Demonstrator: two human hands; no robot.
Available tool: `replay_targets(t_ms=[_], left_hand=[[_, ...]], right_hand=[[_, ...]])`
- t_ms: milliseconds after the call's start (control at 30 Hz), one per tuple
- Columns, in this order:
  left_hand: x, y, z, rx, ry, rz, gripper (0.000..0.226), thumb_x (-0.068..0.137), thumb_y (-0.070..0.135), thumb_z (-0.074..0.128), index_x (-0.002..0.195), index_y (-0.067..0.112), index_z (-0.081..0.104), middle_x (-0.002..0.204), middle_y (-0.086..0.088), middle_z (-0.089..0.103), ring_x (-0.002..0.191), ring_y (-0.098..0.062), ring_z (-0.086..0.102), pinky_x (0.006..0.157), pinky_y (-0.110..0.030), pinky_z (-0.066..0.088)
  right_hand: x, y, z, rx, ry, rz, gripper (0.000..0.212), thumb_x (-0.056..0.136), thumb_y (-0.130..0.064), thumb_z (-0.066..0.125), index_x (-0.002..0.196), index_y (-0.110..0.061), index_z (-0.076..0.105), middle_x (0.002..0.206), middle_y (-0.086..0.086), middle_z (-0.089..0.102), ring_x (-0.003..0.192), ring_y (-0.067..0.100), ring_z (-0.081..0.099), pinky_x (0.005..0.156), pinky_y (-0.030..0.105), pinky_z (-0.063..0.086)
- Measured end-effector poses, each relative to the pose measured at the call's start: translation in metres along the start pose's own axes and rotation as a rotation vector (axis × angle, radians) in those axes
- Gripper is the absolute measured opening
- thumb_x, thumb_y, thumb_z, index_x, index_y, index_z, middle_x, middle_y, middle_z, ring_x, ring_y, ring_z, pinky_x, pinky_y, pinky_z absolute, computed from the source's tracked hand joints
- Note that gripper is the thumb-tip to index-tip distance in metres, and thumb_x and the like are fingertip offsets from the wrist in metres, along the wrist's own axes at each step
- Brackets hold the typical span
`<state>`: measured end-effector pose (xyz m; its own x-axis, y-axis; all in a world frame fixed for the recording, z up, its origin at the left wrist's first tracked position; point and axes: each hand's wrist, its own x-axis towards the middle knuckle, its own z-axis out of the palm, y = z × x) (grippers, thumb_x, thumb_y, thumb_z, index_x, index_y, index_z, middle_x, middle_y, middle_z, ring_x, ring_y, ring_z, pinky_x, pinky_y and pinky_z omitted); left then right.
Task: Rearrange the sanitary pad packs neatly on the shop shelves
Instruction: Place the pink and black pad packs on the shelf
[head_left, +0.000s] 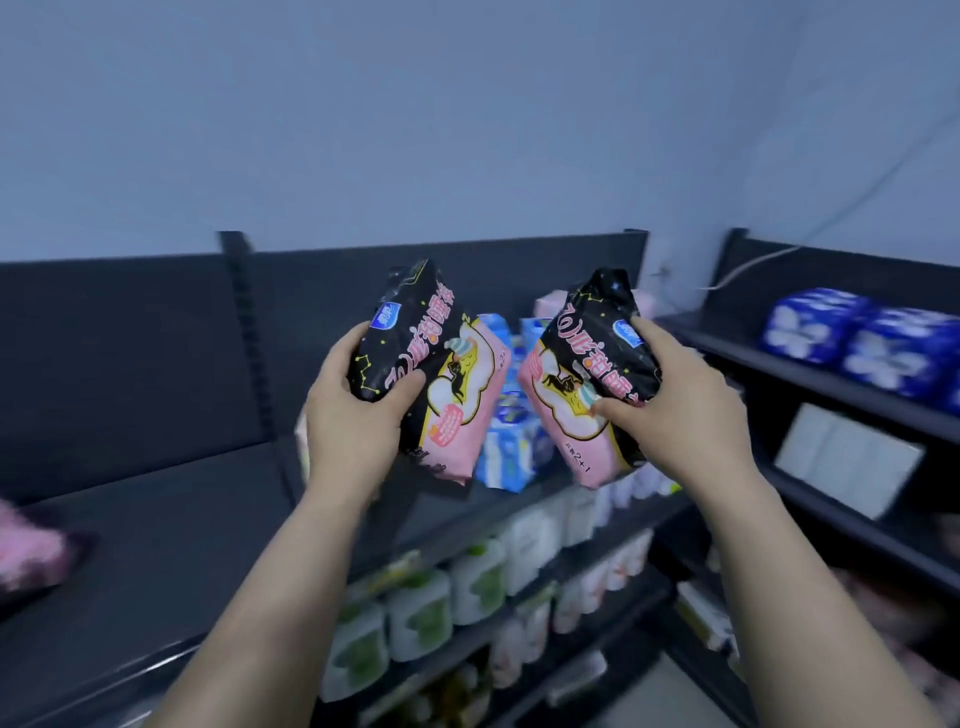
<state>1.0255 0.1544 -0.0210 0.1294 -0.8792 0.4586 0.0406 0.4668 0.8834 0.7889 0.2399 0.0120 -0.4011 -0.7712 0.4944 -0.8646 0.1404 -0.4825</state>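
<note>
Presently, the left pack (457, 395) and the right pack (566, 384), both black and pink, are held aloft close together yet apart, before the top shelf (156, 519). The left pack is gripped at its black end by the left hand (353, 410), thumb laid across the front and fingers curled behind. The right pack is gripped likewise by the right hand (675, 395). Both are tilted, pink ends turned down and inward. Between and behind them, blue packs (511, 447) are seen on the top shelf. A pink pack (31, 551) lies blurred at its left edge. Dark-blue packs (857, 343) are stacked on the side shelf (800, 371), and green-and-white packs (467, 582) are ranged below.
</note>
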Motion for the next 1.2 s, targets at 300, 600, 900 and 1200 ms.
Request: replay_targets(t_ms=[300,600,900,1200], left_hand=[[-0.070,-0.017,0.211,-0.102,-0.297,-0.100,0.050,0.079,0.007,0.074,0.115,0.037,0.059,0.106,0.020,0.066,0.097,-0.003,0.065,0.091,-0.029,0.051],[-0.108,-0.015,0.369,-0.162,-0.537,-0.092,0.043,0.080,0.002,0.071,0.114,0.028,0.062,0.094,0.021,0.066,0.073,0.015,0.060,0.071,-0.005,0.047],[-0.109,-0.021,0.523,-0.231,-0.750,-0.122,0.040,0.077,0.004,0.072,0.101,0.035,0.060,0.095,0.015,0.067,0.087,-0.007,0.066,0.088,-0.036,0.054],[-0.119,-0.013,0.679,-0.354,-0.989,-0.084,0.032,0.081,0.016,0.075,0.101,0.038,0.062,0.101,0.012,0.069,0.094,-0.010,0.066,0.090,-0.040,0.054]], right_hand=[[-0.020,0.173,-0.102,-0.221,0.051,0.222,0.084,0.073,-0.039,0.077,0.144,-0.041,0.032,0.130,-0.001,0.056,0.116,0.026,0.055,0.084,0.034,0.043],[-0.038,0.300,-0.167,-0.346,0.207,0.445,0.081,0.073,-0.041,0.075,0.142,-0.041,0.033,0.126,-0.001,0.059,0.109,0.026,0.057,0.079,0.036,0.047],[-0.009,0.392,-0.205,-0.465,0.318,0.647,0.084,0.073,-0.045,0.075,0.143,-0.041,0.030,0.127,-0.002,0.058,0.110,0.026,0.058,0.082,0.038,0.048],[0.014,0.460,-0.247,-0.546,0.463,0.827,0.082,0.076,-0.043,0.073,0.145,-0.039,0.030,0.123,-0.001,0.056,0.106,0.024,0.058,0.080,0.036,0.048]])
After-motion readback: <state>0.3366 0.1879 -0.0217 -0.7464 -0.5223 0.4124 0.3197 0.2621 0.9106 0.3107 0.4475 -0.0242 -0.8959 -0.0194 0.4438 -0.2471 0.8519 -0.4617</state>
